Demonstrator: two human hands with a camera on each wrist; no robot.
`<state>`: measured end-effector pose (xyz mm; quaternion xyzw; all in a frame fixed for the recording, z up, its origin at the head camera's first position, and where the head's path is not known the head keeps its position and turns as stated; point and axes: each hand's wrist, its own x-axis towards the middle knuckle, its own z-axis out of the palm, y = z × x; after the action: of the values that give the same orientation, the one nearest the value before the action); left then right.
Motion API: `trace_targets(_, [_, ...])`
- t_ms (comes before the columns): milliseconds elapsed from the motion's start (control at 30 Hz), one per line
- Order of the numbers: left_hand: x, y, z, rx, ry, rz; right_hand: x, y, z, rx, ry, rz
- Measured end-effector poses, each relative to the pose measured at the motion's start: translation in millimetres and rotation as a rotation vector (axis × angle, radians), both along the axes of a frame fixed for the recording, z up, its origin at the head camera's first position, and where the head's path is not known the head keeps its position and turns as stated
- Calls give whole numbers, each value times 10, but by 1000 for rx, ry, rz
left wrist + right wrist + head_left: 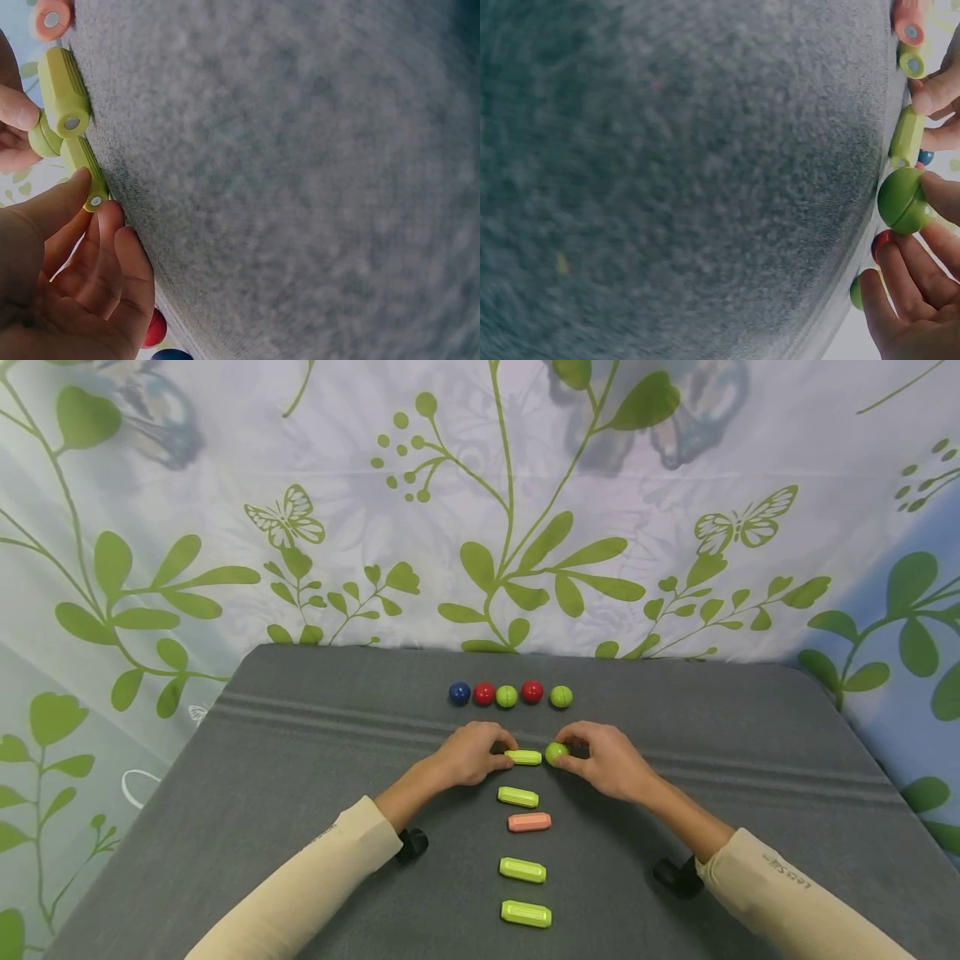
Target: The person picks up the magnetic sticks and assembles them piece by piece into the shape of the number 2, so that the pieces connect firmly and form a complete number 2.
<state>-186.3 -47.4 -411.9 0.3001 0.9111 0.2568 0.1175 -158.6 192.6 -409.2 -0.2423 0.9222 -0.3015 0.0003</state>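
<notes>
Thumb and fingers of my left hand (471, 753) pinch the left end of a yellow-green magnetic rod (528, 757), which lies crosswise at mid-table. A pale metal disc shows on the rod's end in the left wrist view. My right hand (611, 762) pinches a green ball (901, 199) with a seam round its middle. Ball and rod lie in one line, the ball just off the rod's right end in the head view. Below them lie another yellow-green rod (517, 797) and a salmon-pink rod (529, 822).
Nearer me lie two more yellow-green rods (522, 870). Behind my hands runs a row of balls: a blue ball (460, 693), red balls (484, 694) and green balls (561, 697). Grey cloth (300, 860) covers the table; a leaf-patterned curtain (360, 527) hangs behind it.
</notes>
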Motion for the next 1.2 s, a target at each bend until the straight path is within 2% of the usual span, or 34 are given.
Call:
trace_targets(467, [-22, 7, -20, 11, -18, 3, -23, 26, -33, 13, -30, 12])
trace_targets(767, [-61, -33, -46, 99, -38, 8, -26, 48, -43, -15, -31, 34])
trace_targets(1200, [-79, -51, -74, 163, -108, 32, -25, 28, -74, -23, -38, 36])
